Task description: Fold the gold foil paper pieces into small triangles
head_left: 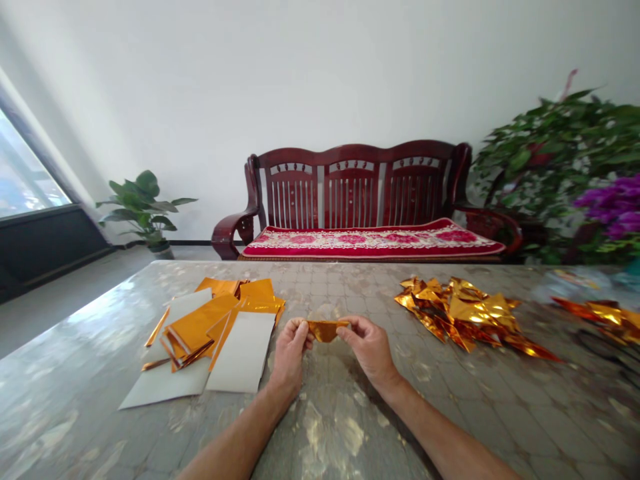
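A small folded piece of gold foil paper [326, 331] is stretched between my two hands, just above the table. My left hand [291, 347] pinches its left end between thumb and fingers. At the right end, my right hand [369, 345] grips it the same way. To the left lies a loose stack of flat gold foil sheets [203, 323], with pale grey-white sheets [243, 350] among and beside them. On the right is a heap of folded shiny gold foil pieces [465, 312] with pointed ends.
The patterned grey table [330, 427] spans the foreground. More gold foil [607, 317] lies at the far right, near a clear plastic bag [573, 283] and a dark cord [607, 350]. Beyond the table stands a dark red wooden bench [350, 177], with potted plants [145, 207] at either side.
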Action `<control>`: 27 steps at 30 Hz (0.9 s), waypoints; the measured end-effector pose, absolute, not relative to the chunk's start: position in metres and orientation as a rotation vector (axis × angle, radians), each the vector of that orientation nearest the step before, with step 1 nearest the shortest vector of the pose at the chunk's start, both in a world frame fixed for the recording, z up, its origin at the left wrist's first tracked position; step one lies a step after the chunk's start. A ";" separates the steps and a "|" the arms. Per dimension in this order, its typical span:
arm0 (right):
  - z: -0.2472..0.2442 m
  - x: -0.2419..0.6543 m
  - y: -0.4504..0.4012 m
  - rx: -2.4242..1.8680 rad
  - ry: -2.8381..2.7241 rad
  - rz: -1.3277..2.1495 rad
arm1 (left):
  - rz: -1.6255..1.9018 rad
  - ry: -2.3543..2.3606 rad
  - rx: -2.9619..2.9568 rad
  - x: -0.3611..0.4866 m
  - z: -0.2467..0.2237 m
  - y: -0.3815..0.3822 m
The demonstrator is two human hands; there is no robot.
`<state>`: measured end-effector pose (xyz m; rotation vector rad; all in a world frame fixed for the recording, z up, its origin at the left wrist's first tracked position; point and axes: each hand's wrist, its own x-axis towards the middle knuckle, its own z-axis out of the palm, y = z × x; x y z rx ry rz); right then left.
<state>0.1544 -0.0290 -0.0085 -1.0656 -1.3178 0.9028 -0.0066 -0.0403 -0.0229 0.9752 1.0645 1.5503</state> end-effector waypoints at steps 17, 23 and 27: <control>-0.012 0.159 -0.027 -1.095 -1.321 0.886 | 1.545 1.006 0.997 -0.008 -0.026 -0.038; -0.018 0.162 -0.023 -1.108 -1.316 0.565 | 1.560 0.983 0.944 -0.006 -0.026 -0.041; -0.015 0.164 -0.025 -1.102 -1.346 0.532 | 1.564 0.968 0.942 -0.006 -0.027 -0.041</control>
